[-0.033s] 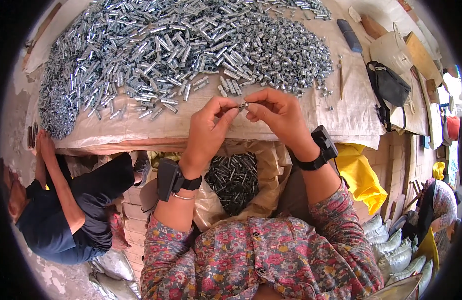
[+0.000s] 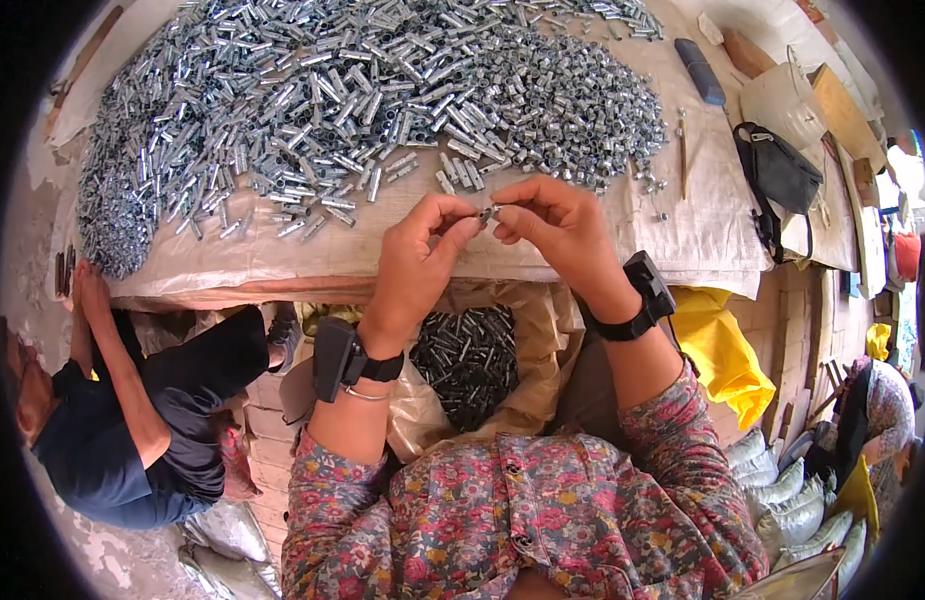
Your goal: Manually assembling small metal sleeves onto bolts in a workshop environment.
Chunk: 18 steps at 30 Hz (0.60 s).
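At the table's near edge my left hand (image 2: 423,250) and my right hand (image 2: 558,228) meet, thumbs and forefingers pinching one small metal piece (image 2: 488,214) between them. Fingertips hide most of the piece, so its exact shape cannot be made out. Just beyond my hands, several silver metal sleeves (image 2: 461,172) lie on the cloth, in front of a large heap of similar sleeves (image 2: 323,90). To the right of that heap spreads a pile of short metal rings (image 2: 583,105). Below my hands, an open sack (image 2: 553,340) holds dark metal sleeves (image 2: 468,360).
A co-worker (image 2: 113,430) sits at the left, hands by the table edge. On the right lie a thin rod (image 2: 683,160), a dark blue case (image 2: 700,72) and a black bag (image 2: 780,170). Yellow cloth (image 2: 728,355) hangs below; filled sacks (image 2: 798,500) stand at the lower right.
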Each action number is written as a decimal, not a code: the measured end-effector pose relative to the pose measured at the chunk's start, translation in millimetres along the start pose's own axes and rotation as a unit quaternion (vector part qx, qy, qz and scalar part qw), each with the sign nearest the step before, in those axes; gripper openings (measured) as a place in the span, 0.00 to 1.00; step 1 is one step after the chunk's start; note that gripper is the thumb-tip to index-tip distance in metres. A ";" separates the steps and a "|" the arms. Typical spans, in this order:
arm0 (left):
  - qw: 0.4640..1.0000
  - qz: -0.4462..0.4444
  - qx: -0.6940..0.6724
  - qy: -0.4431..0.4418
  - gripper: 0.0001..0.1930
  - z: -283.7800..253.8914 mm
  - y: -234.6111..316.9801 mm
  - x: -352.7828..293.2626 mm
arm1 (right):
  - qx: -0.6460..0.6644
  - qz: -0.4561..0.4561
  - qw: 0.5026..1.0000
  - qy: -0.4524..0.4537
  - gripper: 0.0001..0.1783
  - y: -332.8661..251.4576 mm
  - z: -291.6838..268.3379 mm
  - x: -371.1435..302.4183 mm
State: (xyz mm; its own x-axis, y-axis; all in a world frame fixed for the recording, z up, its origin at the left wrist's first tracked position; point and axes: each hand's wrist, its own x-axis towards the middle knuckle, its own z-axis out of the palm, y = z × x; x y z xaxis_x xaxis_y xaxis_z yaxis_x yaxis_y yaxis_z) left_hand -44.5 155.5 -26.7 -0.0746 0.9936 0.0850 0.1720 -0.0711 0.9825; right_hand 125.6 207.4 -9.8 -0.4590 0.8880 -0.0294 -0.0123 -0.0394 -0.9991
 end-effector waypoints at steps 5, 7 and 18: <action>0.978 -0.051 -0.198 -0.041 0.08 -0.6 -1.5 -0.5 | 0.014 0.003 1.000 -0.002 0.09 -1.0 -5.0 -1.1; 0.973 -0.061 -0.219 -0.043 0.08 -2.2 -3.1 -1.3 | 0.015 -0.001 1.000 0.003 0.08 -3.2 -3.7 -1.5; 0.955 -0.093 -0.280 -0.019 0.09 -1.7 -3.3 -4.4 | -0.059 -0.047 0.997 0.029 0.07 0.2 -4.9 -1.7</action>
State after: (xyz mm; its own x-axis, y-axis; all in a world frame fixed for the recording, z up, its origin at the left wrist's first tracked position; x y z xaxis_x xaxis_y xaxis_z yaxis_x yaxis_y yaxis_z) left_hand -46.4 151.2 -30.1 -0.0143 0.9953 -0.0957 -0.3931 0.0825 0.9158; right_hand 130.7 208.1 -10.1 -0.4091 0.9101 0.0665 0.0540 0.0968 -0.9938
